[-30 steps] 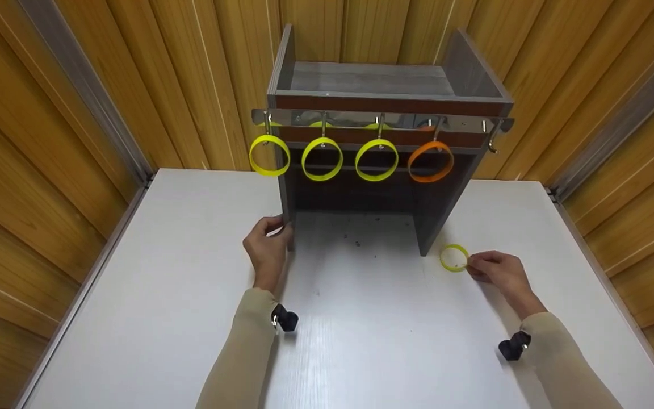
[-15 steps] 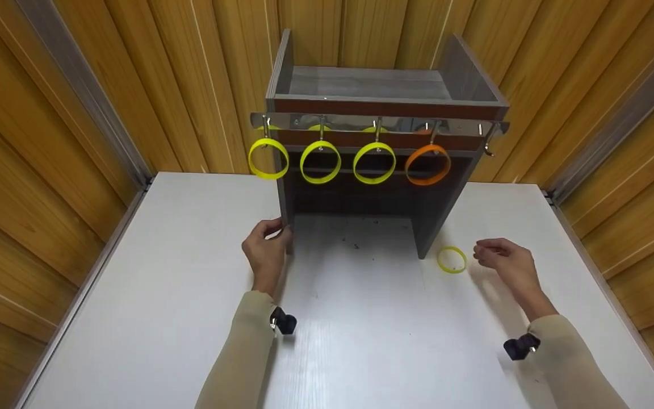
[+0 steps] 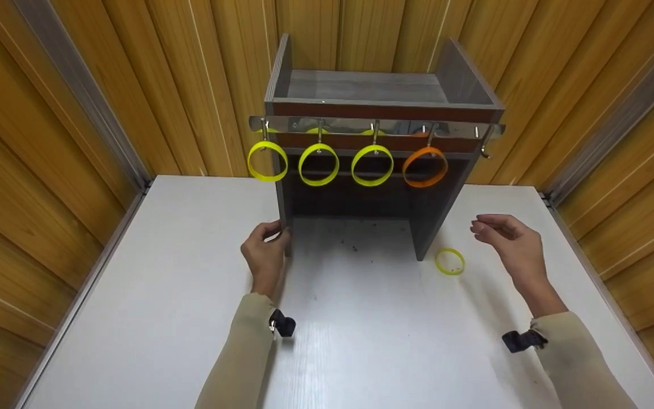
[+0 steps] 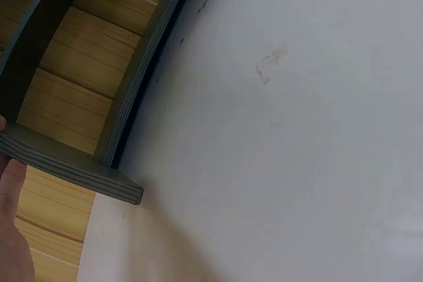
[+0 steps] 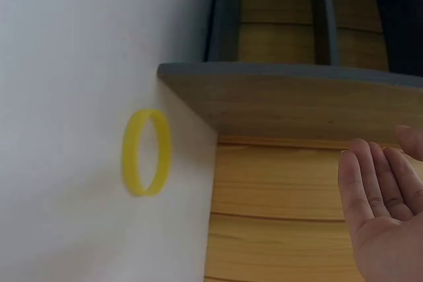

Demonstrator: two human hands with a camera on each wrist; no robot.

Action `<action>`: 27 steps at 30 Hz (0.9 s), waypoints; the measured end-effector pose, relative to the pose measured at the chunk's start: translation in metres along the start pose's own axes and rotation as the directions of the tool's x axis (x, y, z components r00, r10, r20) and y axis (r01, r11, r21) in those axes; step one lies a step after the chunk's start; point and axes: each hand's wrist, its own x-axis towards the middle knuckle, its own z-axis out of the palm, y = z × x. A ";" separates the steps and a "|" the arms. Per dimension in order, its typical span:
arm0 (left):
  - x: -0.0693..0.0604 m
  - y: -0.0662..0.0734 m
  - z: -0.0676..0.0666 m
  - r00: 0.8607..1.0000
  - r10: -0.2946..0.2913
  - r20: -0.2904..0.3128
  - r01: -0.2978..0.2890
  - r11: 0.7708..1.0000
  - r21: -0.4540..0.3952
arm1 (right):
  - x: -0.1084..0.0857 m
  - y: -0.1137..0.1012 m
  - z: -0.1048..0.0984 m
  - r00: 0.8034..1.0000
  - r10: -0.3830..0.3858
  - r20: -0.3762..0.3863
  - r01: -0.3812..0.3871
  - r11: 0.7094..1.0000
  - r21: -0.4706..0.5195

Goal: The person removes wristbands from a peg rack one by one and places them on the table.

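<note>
My left hand point(image 3: 265, 253) grips the lower left side panel point(image 3: 283, 199) of a grey wooden shelf unit point(image 3: 361, 87); the left wrist view shows fingers on both faces of the panel point(image 4: 73, 170). To the right of the unit, my right hand point(image 3: 514, 244) is raised over the table, holding nothing, its fingers point(image 5: 377, 189) extended. A yellow ring point(image 3: 451, 273) lies flat on the table between that hand and the unit's right panel. Several rings hang from a metal hook rail point(image 3: 457, 130): yellow ones point(image 3: 268, 179) at the left and an orange ring point(image 3: 424, 184) right of them.
The rail's rightmost hook point(image 3: 485, 151) bears no ring. Small dark specks point(image 3: 354, 249) lie on the white table point(image 3: 355, 335) in front of the unit. Wood-panelled walls point(image 3: 43, 113) stand behind and on both sides.
My right hand has let go of the yellow ring on the table and moved up and away from it. The left hand keeps its grip on the panel.
</note>
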 end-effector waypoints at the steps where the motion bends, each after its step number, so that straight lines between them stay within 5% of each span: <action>1: 0.000 0.000 0.000 1.000 -0.002 0.000 0.002 1.000 -0.001 | -0.001 -0.004 0.001 1.000 -0.018 -0.002 0.018 1.000 0.023; 11: -0.002 0.000 -0.002 1.000 0.013 0.010 -0.013 0.999 -0.039 | -0.004 -0.040 0.018 0.982 -0.188 -0.027 0.190 0.962 0.195; 27: -0.001 -0.002 0.000 1.000 0.018 0.000 -0.018 0.997 -0.073 | 0.007 -0.068 0.036 0.973 -0.231 -0.015 0.226 0.931 0.287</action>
